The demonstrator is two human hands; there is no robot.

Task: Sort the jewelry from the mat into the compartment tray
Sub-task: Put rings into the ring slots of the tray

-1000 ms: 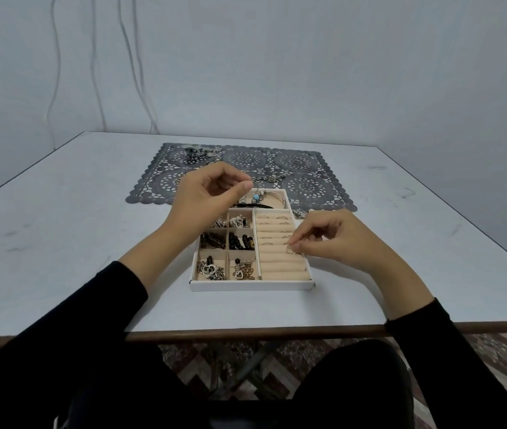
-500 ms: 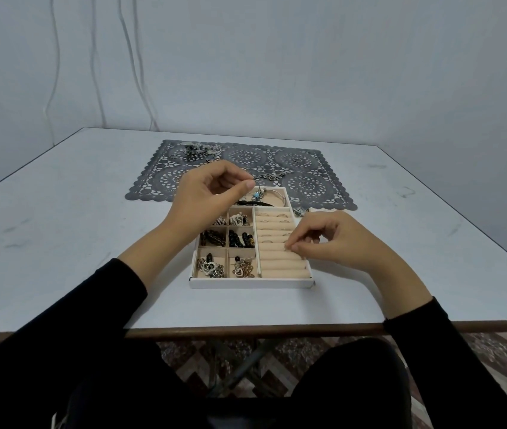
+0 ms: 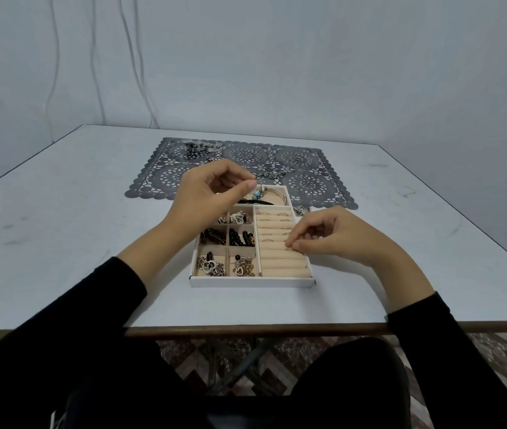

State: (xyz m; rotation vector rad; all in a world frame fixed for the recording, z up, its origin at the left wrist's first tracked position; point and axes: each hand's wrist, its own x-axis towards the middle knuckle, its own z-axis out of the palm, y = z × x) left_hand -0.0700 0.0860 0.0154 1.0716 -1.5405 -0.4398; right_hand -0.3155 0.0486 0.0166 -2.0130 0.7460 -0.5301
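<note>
A white compartment tray (image 3: 252, 282) with beige lining sits in front of me on the table. Its left cells hold black beads (image 3: 241, 238) and silver heart charms (image 3: 210, 266). A silver bangle (image 3: 277, 191) lies in the top cell. My right hand (image 3: 335, 235) pinches a small ring (image 3: 288, 248) against the ring rolls (image 3: 283, 263) on the tray's right side. My left hand (image 3: 205, 196) hovers over the tray's top left, thumb pressed to forefinger on something small that I cannot make out. The grey lace mat (image 3: 308, 185) lies behind the tray.
Loose jewelry stays on the mat: a pile (image 3: 198, 147) at its far left, a chain (image 3: 269, 174) near the tray, a piece (image 3: 301, 209) beside the tray's right corner. The table edge (image 3: 255, 329) runs close to my lap. Cables hang on the wall.
My right hand's pinch has crept slightly along the ring rolls. My left hand has held its pose above the tray.
</note>
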